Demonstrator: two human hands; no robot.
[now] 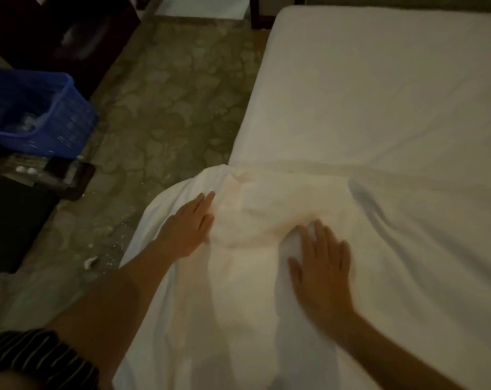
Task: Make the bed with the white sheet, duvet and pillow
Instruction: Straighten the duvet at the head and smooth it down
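Observation:
A bed [379, 88] covered in white cloth fills the right half of the head view. Across its near part lies a looser white sheet [421, 249], wrinkled and draped over the bed's left edge toward the floor. My left hand [186, 225] lies flat with straight fingers on the draped fold at the bed's left edge. My right hand [321, 270] presses flat on the sheet a little to the right, fingers spread, beside a raised bunch of cloth [255, 218] between the two hands. No pillow is in view.
A blue plastic basket [36, 116] stands on the patterned floor [168, 94] at the left. Below it sits a dark tray or box [56, 175] on dark furniture. More dark furniture stands at the top left. A dark post [254, 9] rises by the bed's far corner.

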